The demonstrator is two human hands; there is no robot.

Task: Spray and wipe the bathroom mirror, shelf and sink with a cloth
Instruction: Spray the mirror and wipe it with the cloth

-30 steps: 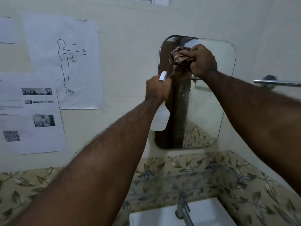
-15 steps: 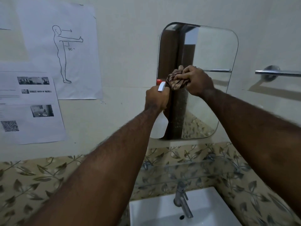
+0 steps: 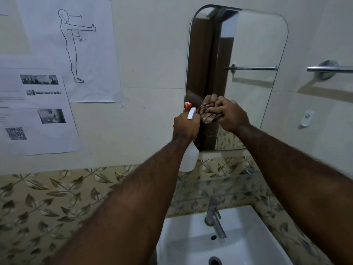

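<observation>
head view: both bare arms reach up to the lower left part of the wall mirror. left hand is clenched round the neck of a white spray bottle, whose red nozzle shows above the knuckles and whose body hangs below the wrist. right hand grips a bunched checked cloth and presses it against the glass, just beside the bottle's trigger. below the mirror a glass shelf runs along leaf-patterned tiles, above a white sink with a metal tap. printed sheets hang on the wall at left.
</observation>
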